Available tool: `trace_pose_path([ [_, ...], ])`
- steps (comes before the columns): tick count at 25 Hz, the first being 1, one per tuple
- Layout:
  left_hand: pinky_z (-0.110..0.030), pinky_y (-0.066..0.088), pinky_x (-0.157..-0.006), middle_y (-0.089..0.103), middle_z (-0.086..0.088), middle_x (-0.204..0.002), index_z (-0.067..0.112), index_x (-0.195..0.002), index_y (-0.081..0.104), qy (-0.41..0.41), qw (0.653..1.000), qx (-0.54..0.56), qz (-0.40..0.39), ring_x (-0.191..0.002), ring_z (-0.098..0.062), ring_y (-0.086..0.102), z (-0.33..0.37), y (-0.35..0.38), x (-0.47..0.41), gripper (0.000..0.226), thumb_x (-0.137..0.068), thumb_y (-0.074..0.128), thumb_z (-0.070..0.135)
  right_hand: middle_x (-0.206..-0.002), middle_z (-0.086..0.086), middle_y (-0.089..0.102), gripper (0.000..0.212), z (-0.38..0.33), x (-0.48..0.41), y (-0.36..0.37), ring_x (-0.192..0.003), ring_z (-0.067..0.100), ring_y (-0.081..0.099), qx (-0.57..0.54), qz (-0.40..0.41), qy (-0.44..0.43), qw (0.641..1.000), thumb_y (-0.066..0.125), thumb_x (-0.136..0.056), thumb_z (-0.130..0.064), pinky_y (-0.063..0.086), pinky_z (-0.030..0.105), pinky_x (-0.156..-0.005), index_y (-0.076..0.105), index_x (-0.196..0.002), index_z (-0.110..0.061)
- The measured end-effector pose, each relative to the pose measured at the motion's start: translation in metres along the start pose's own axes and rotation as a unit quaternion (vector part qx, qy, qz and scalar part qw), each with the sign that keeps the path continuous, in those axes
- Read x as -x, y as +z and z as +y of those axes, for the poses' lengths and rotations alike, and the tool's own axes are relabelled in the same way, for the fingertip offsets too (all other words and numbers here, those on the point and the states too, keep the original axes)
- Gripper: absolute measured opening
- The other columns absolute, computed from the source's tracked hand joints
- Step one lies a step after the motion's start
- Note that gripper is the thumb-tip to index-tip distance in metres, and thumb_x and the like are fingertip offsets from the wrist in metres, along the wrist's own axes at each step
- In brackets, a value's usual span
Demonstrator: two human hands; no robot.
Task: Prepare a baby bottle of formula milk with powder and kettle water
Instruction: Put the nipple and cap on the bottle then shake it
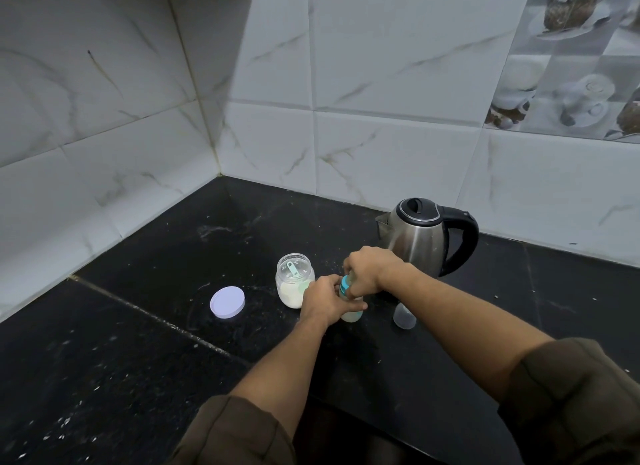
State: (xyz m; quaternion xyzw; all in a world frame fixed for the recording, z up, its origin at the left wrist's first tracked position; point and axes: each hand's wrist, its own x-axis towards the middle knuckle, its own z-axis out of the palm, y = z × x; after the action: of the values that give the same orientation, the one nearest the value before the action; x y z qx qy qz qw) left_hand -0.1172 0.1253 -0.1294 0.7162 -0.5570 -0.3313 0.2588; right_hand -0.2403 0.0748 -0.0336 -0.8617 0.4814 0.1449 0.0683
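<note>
Likely step: we screw collar (345, 286) onto bottle (351, 315), left hand (323, 302) gripping body, right hand (369, 270) gripping collar. Next: tighten square.

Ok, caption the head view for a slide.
Left hand and right hand grip a baby bottle on a black counter, beside an open powder jar and kettle.

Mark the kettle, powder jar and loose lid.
kettle (420, 237), head view, side of the steel body.
powder jar (289, 293), head view, clear wall over the powder.
loose lid (227, 303), head view, centre of its top face.
</note>
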Motion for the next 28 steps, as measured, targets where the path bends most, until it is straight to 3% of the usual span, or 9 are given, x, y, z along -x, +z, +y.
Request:
trace_pose_path([
  [3,-0.041,0.061,-0.088,0.077,0.011,-0.091,0.031,-0.102,0.071,0.0,1.0,0.003,-0.003,-0.091,-0.01,0.072,-0.001,0.0,0.001,0.052,-0.059,0.096,0.048,-0.096,0.0,0.064,0.05,-0.005,-0.002,0.001,-0.088,0.022,0.065,0.031,0.023,0.01,0.999,0.071,-0.079,-0.051,0.054,0.036,-0.07,0.07,-0.118,-0.02],
  [8,-0.039,0.06,-0.088,0.077,0.011,-0.092,0.03,-0.104,0.073,0.005,1.0,-0.015,-0.003,-0.093,-0.01,0.072,0.003,-0.002,0.0,0.048,-0.064,0.094,0.046,-0.111,0.001,0.066,0.048,0.002,-0.003,-0.001,-0.1,0.022,0.065,0.003,-0.008,-0.009,1.0,0.074,-0.082,-0.047,0.055,0.036,-0.078,0.067,-0.125,-0.028],
  [12,-0.037,0.06,-0.085,0.077,0.011,-0.087,0.029,-0.098,0.075,0.0,1.0,-0.027,0.013,-0.089,-0.012,0.072,0.005,-0.001,0.0,0.043,-0.064,0.093,0.047,-0.1,0.002,0.068,0.04,-0.002,-0.007,0.01,-0.086,0.023,0.066,-0.031,0.037,0.036,0.998,0.073,-0.078,-0.043,0.055,0.034,-0.069,0.071,-0.111,-0.019],
  [16,-0.039,0.061,-0.081,0.076,0.012,-0.078,0.031,-0.092,0.075,0.002,0.999,-0.024,0.034,-0.084,-0.013,0.072,0.004,0.004,0.003,0.04,-0.06,0.09,0.049,-0.088,0.002,0.06,0.034,-0.006,-0.009,0.024,-0.078,0.022,0.061,-0.105,0.076,0.103,0.986,0.07,-0.075,-0.042,0.049,0.032,-0.063,0.062,-0.094,-0.016],
  [19,-0.038,0.06,-0.08,0.075,0.011,-0.077,0.033,-0.083,0.071,0.001,0.999,-0.024,0.033,-0.083,-0.014,0.071,0.005,0.002,0.005,0.032,-0.062,0.091,0.047,-0.092,0.002,0.061,0.039,-0.01,-0.009,0.023,-0.081,0.023,0.062,-0.116,0.069,0.114,0.984,0.07,-0.076,-0.042,0.05,0.033,-0.066,0.064,-0.102,-0.015],
  [23,-0.038,0.061,-0.079,0.076,0.011,-0.078,0.031,-0.085,0.07,-0.012,0.999,-0.021,0.034,-0.082,-0.013,0.072,0.004,0.001,0.002,0.039,-0.06,0.092,0.051,-0.105,0.004,0.065,0.045,-0.007,-0.007,0.014,-0.088,0.025,0.061,-0.049,0.03,0.055,0.997,0.068,-0.082,-0.043,0.049,0.035,-0.069,0.064,-0.122,-0.023],
  [28,-0.034,0.058,-0.075,0.074,0.01,-0.076,0.03,-0.089,0.074,0.002,0.998,-0.049,0.046,-0.082,-0.014,0.07,0.008,0.003,0.004,0.035,-0.064,0.09,0.049,-0.108,0.006,0.067,0.035,-0.01,-0.007,0.022,-0.088,0.025,0.061,-0.105,0.051,0.09,0.989,0.066,-0.081,-0.038,0.049,0.034,-0.069,0.063,-0.11,-0.017],
])
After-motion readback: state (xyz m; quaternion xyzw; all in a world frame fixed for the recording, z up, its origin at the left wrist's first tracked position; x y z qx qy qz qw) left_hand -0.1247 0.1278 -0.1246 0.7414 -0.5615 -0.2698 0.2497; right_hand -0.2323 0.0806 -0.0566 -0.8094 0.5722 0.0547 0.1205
